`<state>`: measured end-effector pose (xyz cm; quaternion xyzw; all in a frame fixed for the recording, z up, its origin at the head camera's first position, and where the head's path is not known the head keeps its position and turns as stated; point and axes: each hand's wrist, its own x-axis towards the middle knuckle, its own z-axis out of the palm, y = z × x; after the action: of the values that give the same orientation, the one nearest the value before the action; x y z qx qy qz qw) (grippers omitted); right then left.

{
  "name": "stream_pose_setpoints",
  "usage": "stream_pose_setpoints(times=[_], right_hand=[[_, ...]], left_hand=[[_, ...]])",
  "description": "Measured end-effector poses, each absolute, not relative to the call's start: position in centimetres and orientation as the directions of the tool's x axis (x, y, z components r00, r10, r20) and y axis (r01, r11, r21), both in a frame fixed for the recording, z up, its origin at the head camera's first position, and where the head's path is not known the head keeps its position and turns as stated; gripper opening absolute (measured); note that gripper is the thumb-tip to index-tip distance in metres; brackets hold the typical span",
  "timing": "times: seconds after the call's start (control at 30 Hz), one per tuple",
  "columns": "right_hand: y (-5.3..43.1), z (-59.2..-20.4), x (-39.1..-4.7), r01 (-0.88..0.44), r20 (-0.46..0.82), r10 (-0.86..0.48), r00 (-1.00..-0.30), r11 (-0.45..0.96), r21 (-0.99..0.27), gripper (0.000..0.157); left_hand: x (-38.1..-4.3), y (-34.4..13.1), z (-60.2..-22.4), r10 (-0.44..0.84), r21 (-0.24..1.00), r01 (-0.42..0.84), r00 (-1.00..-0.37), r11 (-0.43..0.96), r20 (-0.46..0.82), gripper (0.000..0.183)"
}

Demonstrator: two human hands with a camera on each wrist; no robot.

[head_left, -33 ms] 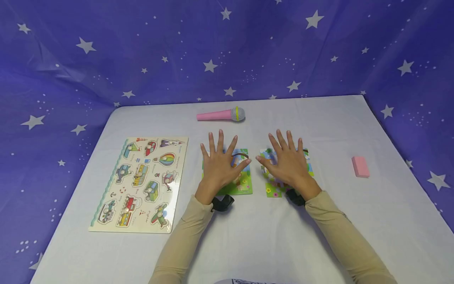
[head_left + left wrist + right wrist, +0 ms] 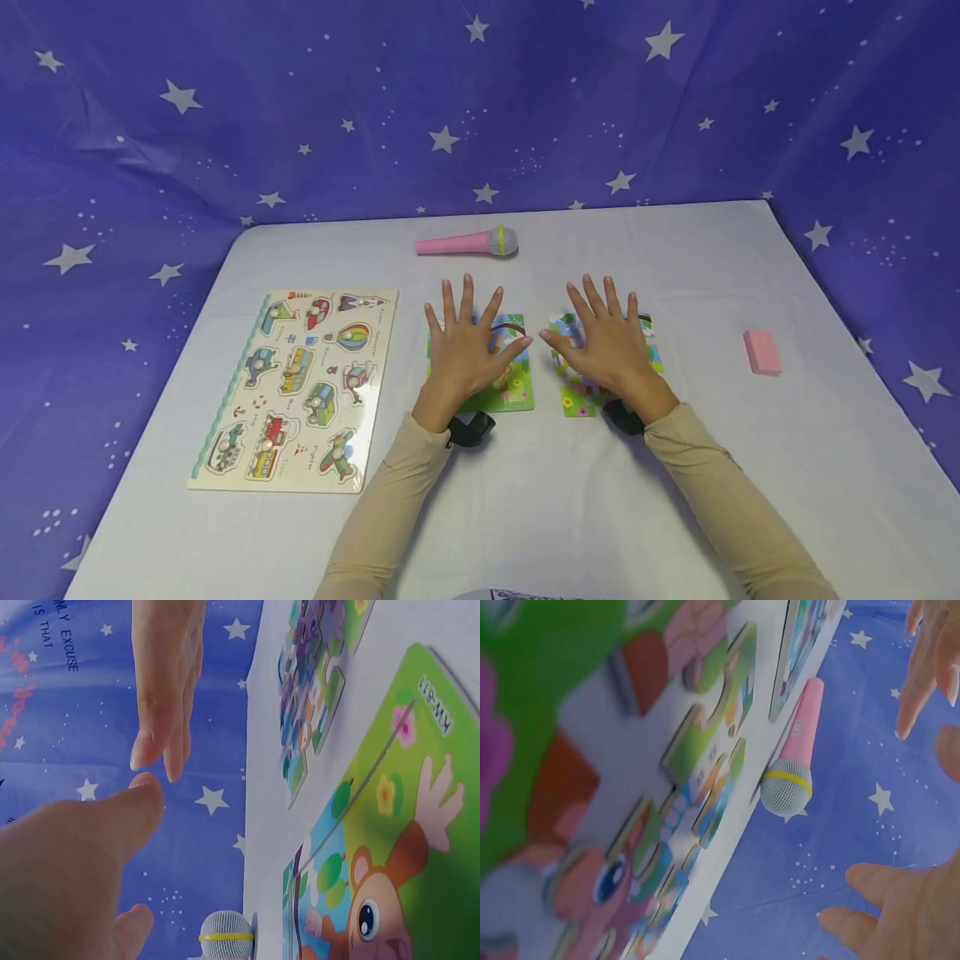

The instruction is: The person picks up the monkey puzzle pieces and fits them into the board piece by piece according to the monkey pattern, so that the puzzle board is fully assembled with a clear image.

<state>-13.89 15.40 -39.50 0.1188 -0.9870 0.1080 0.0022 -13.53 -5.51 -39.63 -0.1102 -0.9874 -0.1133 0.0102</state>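
Observation:
Both hands hover palm down with fingers spread and hold nothing. My left hand (image 2: pixel 465 354) is over a jigsaw board (image 2: pixel 517 393) with a cartoon monkey (image 2: pixel 379 915) and flowers on green, partly hidden by the hand. Beside it, my right hand (image 2: pixel 611 354) is over a cluster of jigsaw pieces (image 2: pixel 577 403) in similar colours. In the right wrist view these pieces (image 2: pixel 705 742) lie loosely, with gaps and raised edges between them. The thumbs point toward each other, apart in the head view. Both wrist views show the hands raised above the puzzles.
A pink toy microphone (image 2: pixel 465 243) with a grey head lies behind the hands. On the left is a wooden vehicle puzzle board (image 2: pixel 300 492) with several knobbed pieces. A pink block (image 2: pixel 762 352) lies at the right. Star-patterned blue cloth (image 2: pixel 525 100) stands behind the white table (image 2: pixel 540 517).

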Motion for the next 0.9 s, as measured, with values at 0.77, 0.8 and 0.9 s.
stream_pose_setpoints(times=[0.77,0.8,0.9], right_hand=[[16.0,-40.3,-15.2,-0.251,-0.129,-0.356,-0.925,0.832,-0.494,0.073],[16.0,-40.4,-15.4,-0.244,-0.132,-0.351,-0.927,0.832,-0.499,0.072],[16.2,-40.6,-15.9,-0.230,-0.138,-0.339,-0.931,0.835,-0.500,0.071]], left_hand=[[-11.2,-9.8,-40.3,0.152,0.524,0.125,-0.988,0.843,-0.010,0.097],[-10.8,-10.2,-40.6,0.155,0.546,0.115,-0.988,0.830,-0.028,0.100],[-9.6,-11.0,-41.7,0.144,0.589,0.074,-0.987,0.805,-0.072,0.110]])
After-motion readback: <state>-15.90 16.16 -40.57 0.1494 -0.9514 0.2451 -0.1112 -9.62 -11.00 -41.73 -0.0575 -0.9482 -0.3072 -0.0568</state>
